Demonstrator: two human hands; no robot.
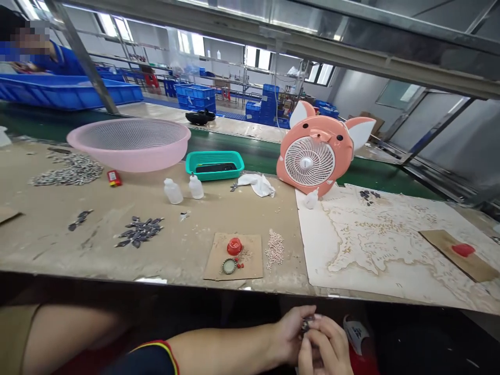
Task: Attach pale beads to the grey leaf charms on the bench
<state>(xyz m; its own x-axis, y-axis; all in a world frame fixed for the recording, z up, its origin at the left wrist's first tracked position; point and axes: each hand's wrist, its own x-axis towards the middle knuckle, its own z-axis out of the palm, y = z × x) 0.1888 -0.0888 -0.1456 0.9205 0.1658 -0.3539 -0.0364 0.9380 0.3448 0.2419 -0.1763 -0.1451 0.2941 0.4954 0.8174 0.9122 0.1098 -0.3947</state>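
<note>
Below the table's front edge, my left hand (289, 333) and my right hand (327, 341) meet with their fingers closed around a small dark piece (305, 326). Fingers cover most of it, so its full shape is hidden. On the table ahead, a cardboard square (252, 268) carries a red cap-like dish (235, 246), an upturned bottle cap (229, 266) and a few red bits. Beside the square lies a scatter of tiny pale beads (275, 249). Farther left is a pile of dark leaf-shaped pieces (139, 232), with a smaller cluster (80, 221) beyond it.
A pink sieve basket (156, 156), a green tray (214, 175), squeeze bottles (173, 191), a lighter (114, 178) and a pig-shaped fan (312, 151) stand along the back. Stained white paper (375, 250) covers the right side. A person in blue (64, 60) is at far left.
</note>
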